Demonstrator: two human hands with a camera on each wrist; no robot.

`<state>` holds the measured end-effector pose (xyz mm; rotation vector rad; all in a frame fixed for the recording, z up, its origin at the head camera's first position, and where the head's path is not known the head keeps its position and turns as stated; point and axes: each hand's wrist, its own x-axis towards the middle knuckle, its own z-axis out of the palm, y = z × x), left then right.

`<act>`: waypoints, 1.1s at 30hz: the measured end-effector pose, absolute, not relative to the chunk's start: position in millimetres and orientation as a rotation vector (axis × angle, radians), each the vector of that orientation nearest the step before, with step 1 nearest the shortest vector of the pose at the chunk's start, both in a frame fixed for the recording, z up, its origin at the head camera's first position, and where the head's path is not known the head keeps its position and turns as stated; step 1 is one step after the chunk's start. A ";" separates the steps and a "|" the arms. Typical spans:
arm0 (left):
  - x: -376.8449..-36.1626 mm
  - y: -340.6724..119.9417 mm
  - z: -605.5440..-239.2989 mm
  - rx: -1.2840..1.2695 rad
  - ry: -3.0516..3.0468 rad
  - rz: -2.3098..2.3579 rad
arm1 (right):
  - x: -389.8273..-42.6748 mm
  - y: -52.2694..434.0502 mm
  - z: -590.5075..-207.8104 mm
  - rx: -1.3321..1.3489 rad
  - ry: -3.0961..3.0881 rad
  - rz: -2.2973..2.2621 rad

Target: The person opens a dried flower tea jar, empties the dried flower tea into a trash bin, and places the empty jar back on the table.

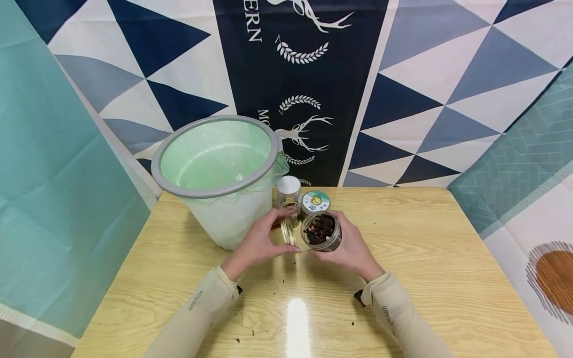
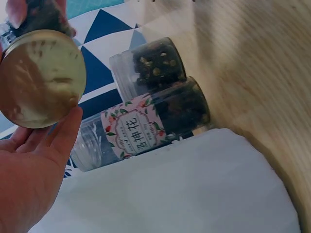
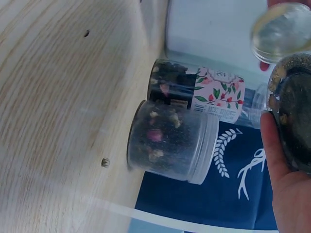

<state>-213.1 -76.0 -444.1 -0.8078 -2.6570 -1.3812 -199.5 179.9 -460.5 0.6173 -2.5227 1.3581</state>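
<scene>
**Open jar (image 1: 332, 242) gripped in your right hand (image 1: 351, 247), lid (image 1: 288, 232) pinched in your left hand (image 1: 260, 239), both to the right of the bin (image 1: 228, 223)**

Nearest you, your pale sleeves (image 1: 197, 308) reach over the table (image 1: 447, 258), where dark crumbs (image 1: 238, 340) lie scattered on your side of the bin.

Farther in, the open jar is to the right of the bin. Its mouth points up and leans left, so its short axis is tilted. The lid is on edge between the jar and the bin, just beside the mouth but apart from it.

Your right hand wraps the jar from the right, thumb on the near side, clamped on its wall. Your left hand comes in from the left, thumb at the lid's near edge and fingers at the far edge, pinching it.

The jar is clear, with dark reddish-brown dried pieces (image 1: 320, 228) inside; the lid is round, gold and shiny.

Beyond your hands, a tall jar (image 1: 288, 191) with a pink flowered label (image 2: 133, 127) is upright just right of the bin; next along is a short jar (image 1: 315, 201) with a teal-and-white top.

Behind the bin hangs a patterned cloth (image 1: 304, 74).
</scene>
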 end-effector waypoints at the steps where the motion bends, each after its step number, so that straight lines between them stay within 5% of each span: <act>1: -212.1 -77.6 -446.0 -0.802 -2.673 -1.368 | -199.1 179.4 -460.2 0.611 -2.519 1.372; 33: -208.9 -96.0 -501.2 -0.829 -2.983 -1.050 | -194.7 178.8 -437.3 0.583 -2.420 1.453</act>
